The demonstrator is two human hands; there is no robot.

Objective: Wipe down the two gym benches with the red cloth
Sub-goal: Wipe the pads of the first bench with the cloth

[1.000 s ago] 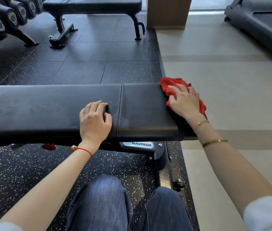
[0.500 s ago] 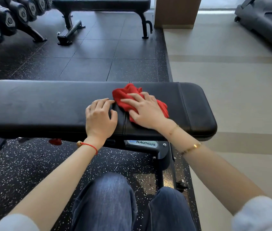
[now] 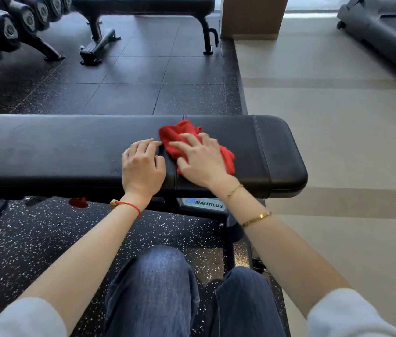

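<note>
At the near edge of the frame, the person's knees in blue jeans sit close against the near bench (image 3: 70,152), whose black pad runs left to right across the view. The left hand (image 3: 142,164) lies palm down on the pad, fingers loosely curled and holding nothing, apparently as a brace. Just beside it, the right hand (image 3: 202,161) presses flat with fingers spread on the red cloth (image 3: 177,135), pinning rather than gripping it; the cloth is bunched beside the seam between the pad sections, right of centre. Judgement: wiping of this bench is in progress, and the long left portion shows no sign either way of having been covered. Good practice would be firm, even pressure, overlapping passes carried over the seams and rounded ends, and a flatter cloth for wider contact. Beyond, across the dark rubber tiles, the far bench (image 3: 143,3) stands beside a dumbbell rack (image 3: 5,27), with nothing lying on it.
</note>
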